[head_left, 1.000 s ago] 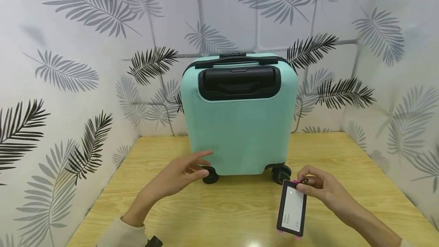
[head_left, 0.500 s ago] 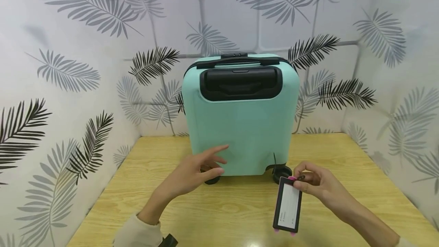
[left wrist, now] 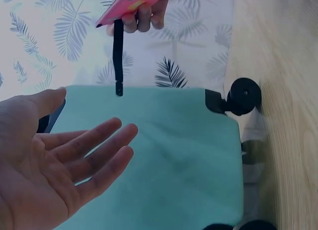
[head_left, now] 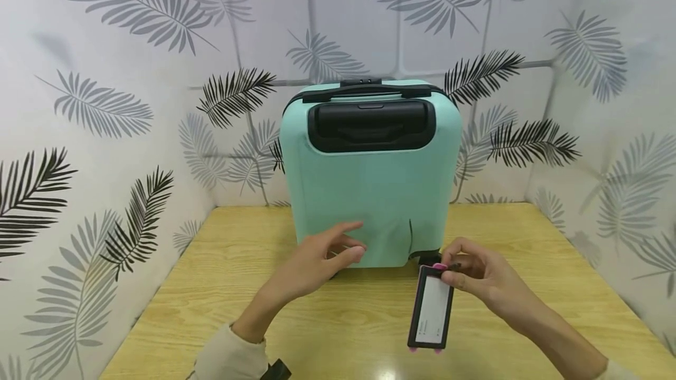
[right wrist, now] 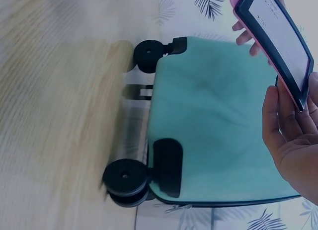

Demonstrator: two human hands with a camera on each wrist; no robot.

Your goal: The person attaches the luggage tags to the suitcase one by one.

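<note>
Above the table (head_left: 338, 333), the tag (head_left: 433, 311) slants lengthwise, free end down.

I see the suitcase (head_left: 369, 192) standing upright toward the back of the worktop (head_left: 211, 309), the wall (head_left: 348, 10) behind it. The person's left grip (head_left: 322, 257) is in front of its lower part. Over to the right, the right grip (head_left: 483, 274) is before its lower right corner. The tag (head_left: 433, 309) hangs between both grips, nearer the right one, its lower end above the worktop.
</note>
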